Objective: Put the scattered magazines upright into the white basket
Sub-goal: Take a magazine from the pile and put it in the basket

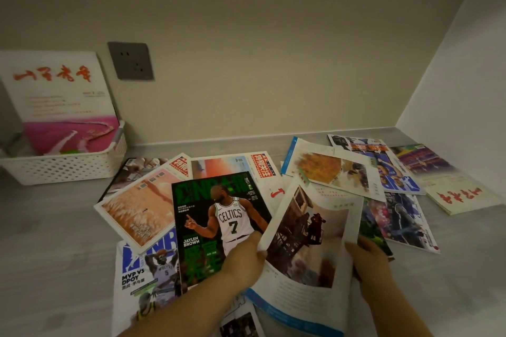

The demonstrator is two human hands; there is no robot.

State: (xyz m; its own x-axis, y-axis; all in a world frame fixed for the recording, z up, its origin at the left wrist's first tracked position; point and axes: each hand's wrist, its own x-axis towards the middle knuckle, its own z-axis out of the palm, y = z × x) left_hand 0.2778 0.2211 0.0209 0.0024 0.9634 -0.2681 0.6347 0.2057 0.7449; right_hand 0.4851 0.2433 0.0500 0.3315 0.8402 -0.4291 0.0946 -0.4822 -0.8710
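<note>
Starting at far left: white perforated plastic basket (63, 168) is set against the wall, one white-and-pink magazine (61, 102) already upright inside, leaning back. Remaining glossy magazines are scattered flat, overlapping, across the grey countertop (49, 241), centre to right; a green basketball-cover magazine (216, 227) is seen on top. Near centre, a white photo-cover magazine (309, 243) is tilted up, pinched at its left edge by the left hand (243, 260) and its right edge by the right hand (369, 268), fingers curled together.

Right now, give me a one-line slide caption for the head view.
Both hands lift a magazine from the scattered pile; one already stands in the white basket.
</note>
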